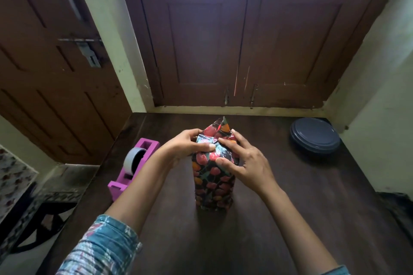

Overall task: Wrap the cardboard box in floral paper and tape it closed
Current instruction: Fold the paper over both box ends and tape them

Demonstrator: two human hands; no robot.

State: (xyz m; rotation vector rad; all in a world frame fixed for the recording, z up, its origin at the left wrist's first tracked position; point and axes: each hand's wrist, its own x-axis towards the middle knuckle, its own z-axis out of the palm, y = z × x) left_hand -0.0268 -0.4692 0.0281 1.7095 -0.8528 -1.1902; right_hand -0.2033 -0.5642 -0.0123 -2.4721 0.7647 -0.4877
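The box [213, 183] stands upright on end in the middle of the dark wooden table [290, 207], covered all round in glossy dark paper printed with red and orange flowers. No bare cardboard shows. My left hand [187, 144] presses the paper down on the top end from the left, thumb on the fold. My right hand [242, 161] grips the top right corner, fingers spread over the folded paper. A pointed flap of paper [222, 126] sticks up behind my fingers at the far side of the top.
A pink tape dispenser [131, 167] with a grey roll sits at the table's left edge, close to my left forearm. A dark blue round lidded container [314, 139] lies at the back right. Brown doors and a wall close off the far side.
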